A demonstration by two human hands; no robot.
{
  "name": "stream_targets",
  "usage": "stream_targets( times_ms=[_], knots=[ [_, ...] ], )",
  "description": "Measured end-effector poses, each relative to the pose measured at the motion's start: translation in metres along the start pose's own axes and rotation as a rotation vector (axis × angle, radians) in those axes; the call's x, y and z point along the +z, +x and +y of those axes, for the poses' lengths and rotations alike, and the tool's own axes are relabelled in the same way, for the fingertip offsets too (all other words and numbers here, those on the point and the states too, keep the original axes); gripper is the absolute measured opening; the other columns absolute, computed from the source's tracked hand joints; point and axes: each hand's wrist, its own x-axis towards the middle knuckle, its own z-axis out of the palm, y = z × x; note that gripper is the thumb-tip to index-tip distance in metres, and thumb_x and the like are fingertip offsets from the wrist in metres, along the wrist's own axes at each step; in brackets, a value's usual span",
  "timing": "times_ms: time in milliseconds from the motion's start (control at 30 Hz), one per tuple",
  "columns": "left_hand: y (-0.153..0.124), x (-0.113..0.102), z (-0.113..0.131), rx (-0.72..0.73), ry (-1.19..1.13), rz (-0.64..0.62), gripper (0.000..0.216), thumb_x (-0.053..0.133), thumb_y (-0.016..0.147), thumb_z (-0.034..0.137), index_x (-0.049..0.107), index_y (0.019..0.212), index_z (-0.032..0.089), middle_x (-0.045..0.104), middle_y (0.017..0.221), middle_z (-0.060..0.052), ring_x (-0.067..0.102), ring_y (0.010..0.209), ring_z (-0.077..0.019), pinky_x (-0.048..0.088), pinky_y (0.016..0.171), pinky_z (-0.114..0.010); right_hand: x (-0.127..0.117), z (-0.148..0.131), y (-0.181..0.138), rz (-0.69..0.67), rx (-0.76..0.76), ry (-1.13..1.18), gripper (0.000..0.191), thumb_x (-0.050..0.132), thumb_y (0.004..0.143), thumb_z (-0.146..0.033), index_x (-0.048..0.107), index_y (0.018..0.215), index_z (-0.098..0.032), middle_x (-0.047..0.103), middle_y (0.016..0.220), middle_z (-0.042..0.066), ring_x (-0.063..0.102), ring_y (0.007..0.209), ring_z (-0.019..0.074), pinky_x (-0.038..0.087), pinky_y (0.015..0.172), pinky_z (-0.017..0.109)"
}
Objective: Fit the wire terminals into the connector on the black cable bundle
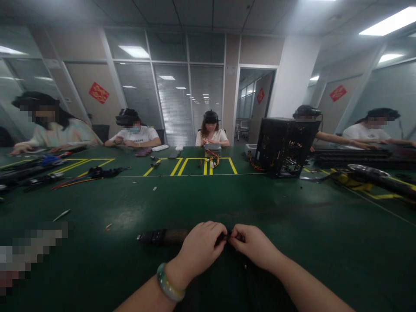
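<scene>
A dark, tapered tool (162,237), which looks like an electric screwdriver with a metal tip pointing left, lies on the green table in front of me. My left hand (205,242) is closed around its rear end, the fingers curled and covering that part. Close against it, my right hand (255,243) is pinched shut, fingertips nearly touching the left ones. What the right fingertips hold is dark, small and mostly hidden. A dark cord-like shape (245,266) runs down toward me under the right hand.
A slim metal rod (61,215) and a small bit (108,226) lie left. Beyond are a cable bundle (102,172), a power supply (212,151) with coloured wires, and a black computer case (281,149). Several people sit around the table (182,197).
</scene>
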Motion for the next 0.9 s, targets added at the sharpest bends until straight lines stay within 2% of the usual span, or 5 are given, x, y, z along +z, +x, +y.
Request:
stream_targets(
  times_ms=[433, 900],
  knots=[
    [0.0004, 0.0009, -0.0016, 0.014, 0.023, -0.001, 0.006, 0.058, 0.089, 0.024, 0.059, 0.094, 0.022, 0.063, 0.096, -0.001, 0.058, 0.091, -0.0195, 0.043, 0.084, -0.034, 0.0031, 0.0053, 0.0013, 0.020, -0.054, -0.033, 0.009, 0.059, 0.086, -0.024, 0.064, 0.080, -0.020, 0.064, 0.071, -0.003, 0.056, 0.063, 0.0119, 0.032, 0.055, 0.020],
    [0.0014, 0.0007, -0.0030, 0.038, -0.012, -0.016, 0.011, 0.059, 0.087, 0.015, 0.060, 0.094, 0.023, 0.064, 0.102, 0.001, 0.058, 0.096, -0.0187, 0.043, 0.086, -0.034, 0.0036, 0.0037, 0.0020, -0.001, -0.034, -0.032, 0.011, 0.060, 0.087, -0.029, 0.066, 0.082, -0.021, 0.065, 0.071, -0.003, 0.056, 0.062, 0.0120, 0.031, 0.053, 0.021]
  ],
)
